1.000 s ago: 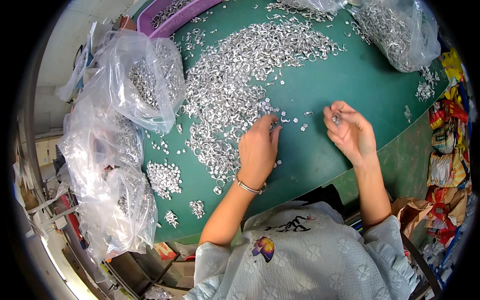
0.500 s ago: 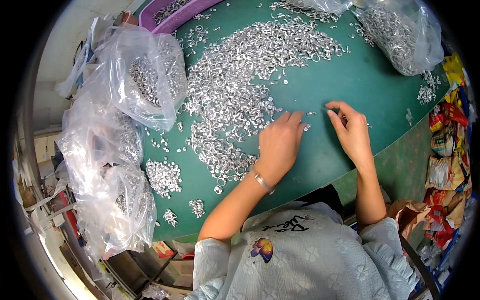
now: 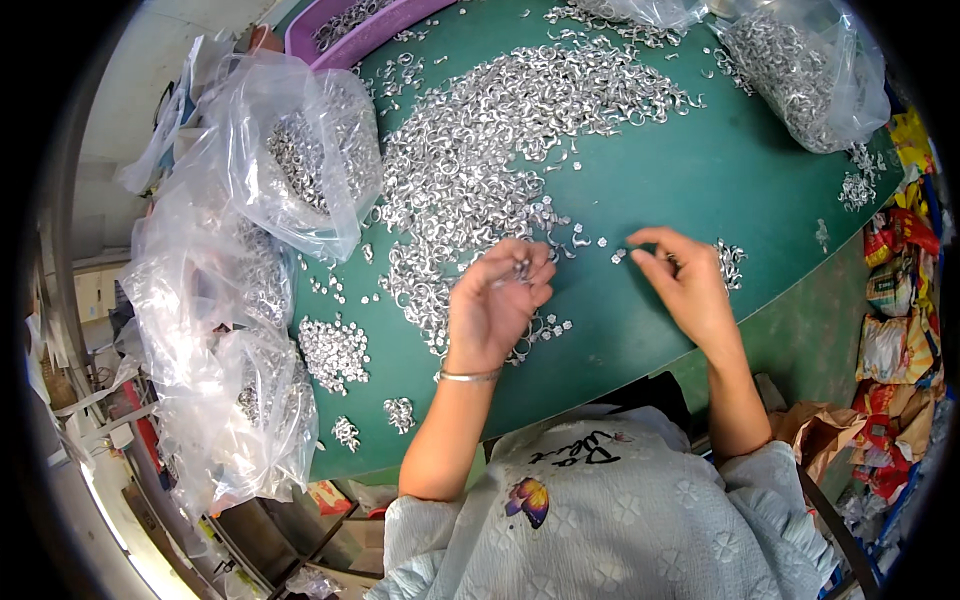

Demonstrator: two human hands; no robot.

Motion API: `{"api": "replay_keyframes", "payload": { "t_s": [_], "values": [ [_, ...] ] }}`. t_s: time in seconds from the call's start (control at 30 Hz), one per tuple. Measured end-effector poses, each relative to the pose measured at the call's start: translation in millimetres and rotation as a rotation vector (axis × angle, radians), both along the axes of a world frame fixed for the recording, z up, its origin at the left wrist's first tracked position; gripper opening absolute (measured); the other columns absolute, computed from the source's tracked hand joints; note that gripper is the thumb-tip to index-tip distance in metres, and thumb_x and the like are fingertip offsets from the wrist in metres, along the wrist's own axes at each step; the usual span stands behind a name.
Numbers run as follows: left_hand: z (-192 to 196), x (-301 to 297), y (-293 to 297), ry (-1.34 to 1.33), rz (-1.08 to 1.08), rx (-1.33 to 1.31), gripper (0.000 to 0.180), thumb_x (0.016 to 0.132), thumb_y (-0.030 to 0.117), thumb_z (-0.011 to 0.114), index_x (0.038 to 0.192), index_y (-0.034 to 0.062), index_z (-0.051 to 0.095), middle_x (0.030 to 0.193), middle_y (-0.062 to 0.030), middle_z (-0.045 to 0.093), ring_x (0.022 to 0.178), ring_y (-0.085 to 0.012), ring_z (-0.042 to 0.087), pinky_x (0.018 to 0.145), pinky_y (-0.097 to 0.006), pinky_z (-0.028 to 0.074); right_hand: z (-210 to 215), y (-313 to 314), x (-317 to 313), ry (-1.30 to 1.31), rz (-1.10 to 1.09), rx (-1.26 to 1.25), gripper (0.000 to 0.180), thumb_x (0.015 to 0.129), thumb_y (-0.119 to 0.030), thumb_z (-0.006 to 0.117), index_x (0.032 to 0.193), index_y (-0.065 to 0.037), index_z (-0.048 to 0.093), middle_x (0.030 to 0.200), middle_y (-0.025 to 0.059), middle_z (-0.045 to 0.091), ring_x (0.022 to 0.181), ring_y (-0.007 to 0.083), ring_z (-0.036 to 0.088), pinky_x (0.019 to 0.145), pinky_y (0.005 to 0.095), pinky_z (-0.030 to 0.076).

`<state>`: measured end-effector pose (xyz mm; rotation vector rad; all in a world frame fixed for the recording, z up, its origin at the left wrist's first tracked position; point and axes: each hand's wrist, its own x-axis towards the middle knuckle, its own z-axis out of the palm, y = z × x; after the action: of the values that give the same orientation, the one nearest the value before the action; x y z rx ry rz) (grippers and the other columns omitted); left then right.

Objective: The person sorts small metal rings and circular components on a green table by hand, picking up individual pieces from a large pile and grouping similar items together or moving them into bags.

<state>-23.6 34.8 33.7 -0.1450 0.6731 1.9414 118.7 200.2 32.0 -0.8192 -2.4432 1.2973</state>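
My left hand (image 3: pixel 497 308), a bangle at its wrist, is turned palm up over the near edge of the large heap of silvery metal pieces (image 3: pixel 470 150). Its fingers are curled around a few small metal pieces (image 3: pixel 521 270), slightly blurred. To the right, my right hand (image 3: pixel 688 290) is low over the green table with its index finger and thumb a little apart. The other fingers are curled in; what they hold, if anything, I cannot make out. Small loose flower-shaped pieces (image 3: pixel 618 257) lie just left of its thumb. A small pile of metal pieces (image 3: pixel 731 265) sits just right of that hand.
Clear plastic bags of metal pieces (image 3: pixel 300 150) line the table's left side, and another full bag (image 3: pixel 790 75) stands at the far right. A purple tray (image 3: pixel 375 35) is at the far left. Small heaps (image 3: pixel 333 355) lie near left. Colourful packages (image 3: pixel 900 310) are beyond the right edge.
My left hand has moved left and turned from palm down to palm up, with small pieces in its fingers. My right hand has shifted slightly left and down, uncovering the small pile beside it.
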Motion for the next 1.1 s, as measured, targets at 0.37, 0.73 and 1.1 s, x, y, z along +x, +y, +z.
{"api": "replay_keyframes", "payload": {
  "t_s": [0.37,0.73,1.1],
  "values": [
    [-11.9,18.7,-10.9,1.485,-0.096,-0.979,0.008,0.081,0.006,0.067,0.087,0.0021,0.064,0.055,0.001,0.042,0.049,-0.0076,0.035,0.046,-0.024,0.031,-20.9,-36.4,-33.3,0.099,0.13,0.179,0.009,0.081,-0.011,0.063,0.085,-0.004,0.058,0.07,0.0068,0.053,0.055,0.0185,0.052,0.046,0.0308,0.04],
    [-19.9,17.0,6.3,1.805,-0.202,-1.016,0.02,0.079,0.018,0.069,0.089,0.0058,0.057,0.075,-0.0125,0.063,0.063,-0.0321,0.061,0.054,-0.039,0.047,2.4,-17.7,-44.3,0.169,0.027,-0.586,0.009,0.082,-0.008,0.057,0.085,-0.001,0.062,0.074,0.0075,0.059,0.063,0.0212,0.057,0.05,0.0338,0.042],
    [2.4,5.9,-43.6,0.343,-0.078,-0.396,0.008,0.085,0.009,0.055,0.083,0.0029,0.05,0.068,-0.0005,0.042,0.051,-0.0096,0.034,0.045,-0.021,0.028,-21.1,-32.4,-67.3,-0.043,0.111,0.291,0.01,0.077,-0.011,0.065,0.074,-0.003,0.061,0.069,0.0084,0.06,0.055,0.0267,0.057,0.05,0.0377,0.043]
  ]
}}
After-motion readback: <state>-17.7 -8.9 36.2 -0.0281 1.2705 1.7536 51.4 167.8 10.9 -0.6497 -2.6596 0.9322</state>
